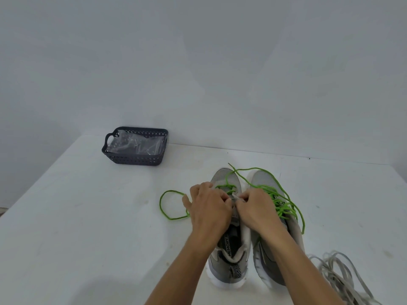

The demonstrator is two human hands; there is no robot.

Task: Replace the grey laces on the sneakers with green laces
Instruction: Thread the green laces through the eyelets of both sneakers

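Two grey sneakers stand side by side on the white table, toes pointing away from me. The left sneaker (229, 258) has a green lace (169, 192) threaded through its front eyelets, one end looping out over the table to the left. My left hand (209, 208) and my right hand (256, 211) are both over its tongue, fingers curled and pinching at the eyelet rows; what exactly the fingertips hold is hidden. The right sneaker (264, 179) is laced in green, with loose ends trailing over its right side.
A dark grey perforated basket (134, 160) with clear plastic wrapping inside stands at the back left of the table. A pile of grey laces (339, 276) lies at the near right, next to the right sneaker. A plain wall rises behind the table's far edge.
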